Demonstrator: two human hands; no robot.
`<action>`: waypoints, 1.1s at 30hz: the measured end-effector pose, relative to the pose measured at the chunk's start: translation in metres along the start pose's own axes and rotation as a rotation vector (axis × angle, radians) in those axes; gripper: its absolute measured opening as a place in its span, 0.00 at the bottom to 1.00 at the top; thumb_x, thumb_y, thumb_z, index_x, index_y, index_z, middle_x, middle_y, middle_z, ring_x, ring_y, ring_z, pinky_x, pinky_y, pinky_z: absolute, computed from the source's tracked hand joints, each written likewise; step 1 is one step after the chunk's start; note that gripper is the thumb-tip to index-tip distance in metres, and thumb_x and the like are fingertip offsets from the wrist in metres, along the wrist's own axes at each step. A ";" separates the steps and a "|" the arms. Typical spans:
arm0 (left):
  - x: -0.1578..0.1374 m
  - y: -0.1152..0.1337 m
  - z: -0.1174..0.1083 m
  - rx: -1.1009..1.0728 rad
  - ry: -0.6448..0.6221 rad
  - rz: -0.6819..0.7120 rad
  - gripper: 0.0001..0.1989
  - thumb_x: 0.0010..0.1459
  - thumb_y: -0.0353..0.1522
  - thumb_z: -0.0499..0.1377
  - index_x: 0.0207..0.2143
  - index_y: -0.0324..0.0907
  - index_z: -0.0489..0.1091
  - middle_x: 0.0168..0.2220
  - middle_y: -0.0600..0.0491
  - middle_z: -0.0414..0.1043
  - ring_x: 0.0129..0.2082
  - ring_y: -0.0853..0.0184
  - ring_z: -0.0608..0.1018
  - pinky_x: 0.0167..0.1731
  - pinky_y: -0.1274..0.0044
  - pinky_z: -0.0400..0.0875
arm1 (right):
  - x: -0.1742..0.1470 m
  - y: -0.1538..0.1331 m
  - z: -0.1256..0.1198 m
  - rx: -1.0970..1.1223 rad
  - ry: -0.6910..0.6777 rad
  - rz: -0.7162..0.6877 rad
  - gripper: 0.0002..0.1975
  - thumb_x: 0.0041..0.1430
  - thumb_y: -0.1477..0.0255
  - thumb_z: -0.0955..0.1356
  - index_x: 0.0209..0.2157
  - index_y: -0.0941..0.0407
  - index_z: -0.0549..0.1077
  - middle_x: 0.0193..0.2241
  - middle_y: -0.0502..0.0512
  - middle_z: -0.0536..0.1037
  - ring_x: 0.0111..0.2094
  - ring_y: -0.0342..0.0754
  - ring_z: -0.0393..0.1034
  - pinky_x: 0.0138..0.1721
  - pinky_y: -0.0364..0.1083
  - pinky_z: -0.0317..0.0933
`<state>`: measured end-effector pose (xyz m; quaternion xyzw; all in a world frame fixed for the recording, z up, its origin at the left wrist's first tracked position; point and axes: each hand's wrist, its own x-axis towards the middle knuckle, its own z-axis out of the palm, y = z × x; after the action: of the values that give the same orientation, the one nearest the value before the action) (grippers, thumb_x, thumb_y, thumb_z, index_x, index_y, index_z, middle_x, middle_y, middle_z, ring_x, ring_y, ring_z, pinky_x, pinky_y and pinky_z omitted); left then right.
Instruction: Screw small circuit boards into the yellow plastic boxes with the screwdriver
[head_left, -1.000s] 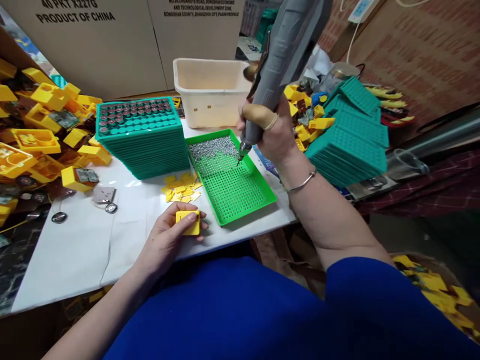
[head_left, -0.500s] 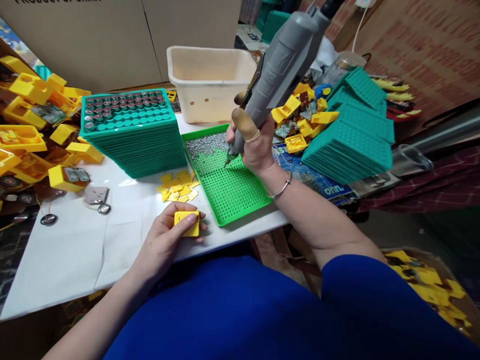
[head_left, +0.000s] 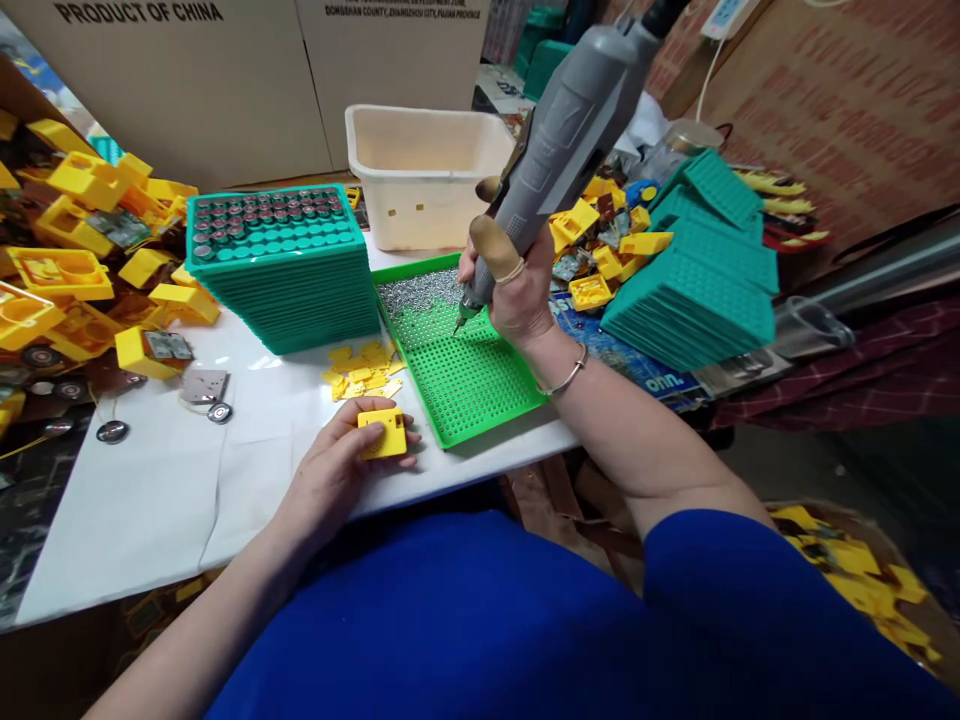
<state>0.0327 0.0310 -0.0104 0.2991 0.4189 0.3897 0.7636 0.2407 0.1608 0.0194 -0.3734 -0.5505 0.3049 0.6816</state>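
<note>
Nearest, the left hand (head_left: 337, 450) is closed around a small yellow case (head_left: 386, 435), the thumb pressing on its upper face, where small holes are visible. Just beyond these fingers lie flat yellow pieces (head_left: 360, 370), and just to their right stands the near corner of a green tray (head_left: 487, 385).

Farther away, the right hand (head_left: 521, 300) is wrapped firmly around a grey electric screwdriver (head_left: 566, 120), its tip pointing down over the tray. Ahead of this tip, in the far part of the tray, is a heap of small metal pieces (head_left: 420, 290), probably screws. I cannot tell whether the tip carries one.

I judge that the step in hand is taking a screw for the case. The next move would call for a steady left hold, and for the tip to be set straight over a hole.

Beyond both hands are a teal tray stack (head_left: 292, 305) and a whitish bin (head_left: 420, 200).
</note>
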 end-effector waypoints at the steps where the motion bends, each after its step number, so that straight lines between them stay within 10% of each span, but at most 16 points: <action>1: 0.001 0.000 -0.001 -0.018 -0.004 -0.002 0.13 0.53 0.32 0.63 0.41 0.39 0.67 0.38 0.46 0.78 0.38 0.59 0.81 0.34 0.69 0.78 | 0.000 -0.005 0.001 0.008 0.002 -0.009 0.24 0.49 0.48 0.71 0.38 0.50 0.64 0.18 0.40 0.65 0.17 0.40 0.61 0.20 0.44 0.58; 11: 0.002 -0.004 0.000 -0.063 -0.012 0.023 0.15 0.54 0.30 0.62 0.45 0.39 0.65 0.36 0.47 0.78 0.38 0.60 0.81 0.37 0.70 0.78 | -0.056 -0.076 0.045 0.411 -0.287 0.132 0.17 0.52 0.54 0.71 0.29 0.52 0.67 0.21 0.43 0.67 0.18 0.39 0.60 0.22 0.43 0.60; 33: 0.005 -0.009 0.000 0.000 -0.055 0.060 0.13 0.56 0.32 0.61 0.43 0.38 0.66 0.37 0.48 0.75 0.37 0.61 0.80 0.33 0.70 0.78 | -0.076 -0.061 0.063 0.155 -0.312 0.210 0.19 0.52 0.50 0.69 0.30 0.50 0.64 0.22 0.45 0.65 0.22 0.42 0.62 0.24 0.44 0.64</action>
<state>0.0379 0.0306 -0.0199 0.3221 0.3887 0.4042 0.7627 0.1632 0.0763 0.0386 -0.3234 -0.5823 0.4702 0.5790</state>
